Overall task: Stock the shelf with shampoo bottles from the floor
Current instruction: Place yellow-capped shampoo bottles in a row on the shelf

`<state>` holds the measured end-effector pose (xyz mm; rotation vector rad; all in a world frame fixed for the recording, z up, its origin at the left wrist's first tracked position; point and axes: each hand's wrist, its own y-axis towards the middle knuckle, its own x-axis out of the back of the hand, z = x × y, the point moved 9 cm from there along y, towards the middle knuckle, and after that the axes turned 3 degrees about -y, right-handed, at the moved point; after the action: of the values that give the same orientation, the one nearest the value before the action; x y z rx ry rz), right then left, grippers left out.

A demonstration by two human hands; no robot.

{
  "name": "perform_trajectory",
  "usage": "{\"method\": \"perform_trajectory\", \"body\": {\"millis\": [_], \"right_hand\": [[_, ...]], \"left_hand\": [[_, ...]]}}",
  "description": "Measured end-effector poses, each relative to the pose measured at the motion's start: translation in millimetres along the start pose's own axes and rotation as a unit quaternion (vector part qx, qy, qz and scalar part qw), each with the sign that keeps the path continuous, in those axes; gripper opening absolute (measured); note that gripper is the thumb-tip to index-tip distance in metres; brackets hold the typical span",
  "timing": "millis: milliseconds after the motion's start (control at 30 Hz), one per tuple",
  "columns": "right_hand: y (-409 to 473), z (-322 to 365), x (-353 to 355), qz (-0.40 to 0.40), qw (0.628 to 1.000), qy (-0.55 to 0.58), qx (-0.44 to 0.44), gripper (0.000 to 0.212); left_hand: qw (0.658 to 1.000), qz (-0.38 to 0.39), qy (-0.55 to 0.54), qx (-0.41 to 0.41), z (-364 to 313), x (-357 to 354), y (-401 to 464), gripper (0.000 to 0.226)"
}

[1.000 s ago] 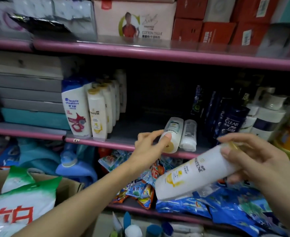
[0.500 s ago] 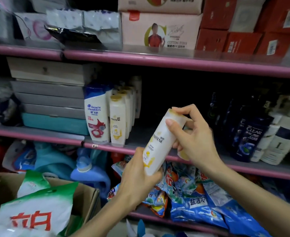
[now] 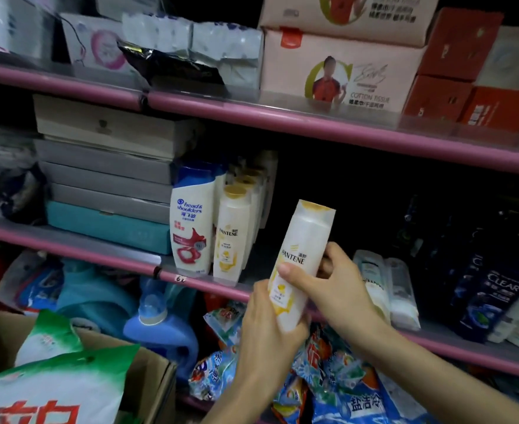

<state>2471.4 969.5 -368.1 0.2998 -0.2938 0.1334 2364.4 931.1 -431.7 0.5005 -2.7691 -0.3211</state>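
A white Pantene shampoo bottle (image 3: pixel 302 249) with a yellow cap stands nearly upright in front of the middle pink shelf (image 3: pixel 105 255). My left hand (image 3: pixel 267 335) grips its base from below. My right hand (image 3: pixel 328 286) grips its middle from the right, thumb across the label. On the shelf to the left stands a row of Pantene bottles (image 3: pixel 232 234) beside a Head & Shoulders bottle (image 3: pixel 192 221). Two pale bottles (image 3: pixel 386 289) lie on the shelf just right of my hands.
Dark Clear bottles (image 3: pixel 493 289) crowd the shelf's right end. Grey and teal boxes (image 3: pixel 105 185) are stacked at its left. Tissue boxes (image 3: pixel 340 71) fill the upper shelf. Below are blue detergent jugs (image 3: pixel 160 319), bright packets (image 3: pixel 337 374) and a cardboard box (image 3: pixel 148 374) with green bags.
The bottle went from my right hand alone to both hands and now stands more upright, closer to the shelf. The camera has moved nearer and shifted right.
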Motion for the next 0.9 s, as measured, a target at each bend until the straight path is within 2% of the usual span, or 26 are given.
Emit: {"method": "perform_trajectory", "body": {"millis": [67,133,233,300,367,600,767,900], "right_hand": [[17.0,-2.6,-4.1,-0.002,1.0,-0.007,0.011,0.039],[37.4,1.0,2.5,-0.035,0.998,-0.001,0.043,0.032],[74.5,0.2,15.6,-0.094,0.992,-0.026,0.081,0.031],[101.9,-14.5,12.1,-0.099,0.992,-0.045,0.069,0.037],[125.1,-36.0,2.0,-0.086,0.993,-0.067,0.041,0.041],[157.7,-82.2,-13.6,-0.055,0.995,-0.079,0.014,0.044],[149.1,-124.9,-9.7,-0.078,0.972,-0.213,-0.058,0.041],[161.5,-130.1,-15.9,-0.055,0.973,-0.215,-0.059,0.035]], "left_hand": [[1.0,-0.007,-0.022,0.008,4.6,0.5,7.1,0.05],[0.999,-0.032,-0.041,-0.005,4.1,10.7,19.3,0.047],[0.991,-0.126,-0.005,-0.04,7.4,41.5,39.5,0.043],[0.978,-0.201,0.037,-0.05,12.4,62.8,47.8,0.042],[0.968,-0.238,0.065,-0.043,19.5,72.3,53.8,0.044],[0.956,-0.241,0.164,-0.029,30.1,75.5,68.8,0.067],[0.95,-0.202,0.237,-0.027,28.7,71.0,71.8,0.07],[0.943,-0.171,0.285,-0.024,31.0,73.2,73.8,0.065]]}}
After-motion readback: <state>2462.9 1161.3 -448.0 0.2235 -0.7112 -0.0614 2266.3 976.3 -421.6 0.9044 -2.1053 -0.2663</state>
